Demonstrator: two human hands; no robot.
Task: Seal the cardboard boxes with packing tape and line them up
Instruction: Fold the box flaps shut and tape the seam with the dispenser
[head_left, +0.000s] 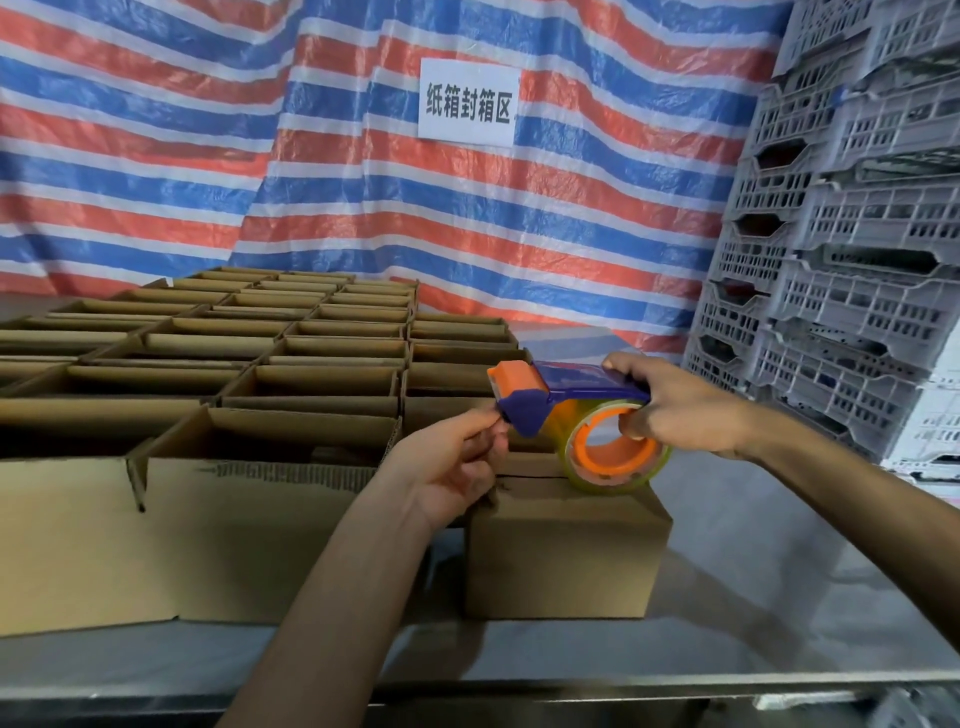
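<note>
**Pinching at the dispenser nose over 1 closed box**

Standing beside the person, I see both hands raised over the steel bench (779, 571). The right hand (675, 410) grips the tape dispenser (550, 389): its fingers curl over the blue handle and the thumb hooks into the orange core of the clear tape roll (613, 452). The left hand (452, 467) sits just left of that, thumb and fingertips pinched together at the dispenser's blue nose. The tape is too clear for me to tell whether its end is between them.

Directly under the right hand sits a small cardboard box (566, 545) with its flaps shut, and the roll hangs right at its top seam. Left of the left hand and beyond it, rows of open boxes (291, 364) crowd the bench, flaps up.

Behind both hands hangs a red, white and blue striped tarp (363, 197) with a white paper sign (467, 98). Grey plastic crates (857, 234) are stacked off to the right of the right hand.
</note>
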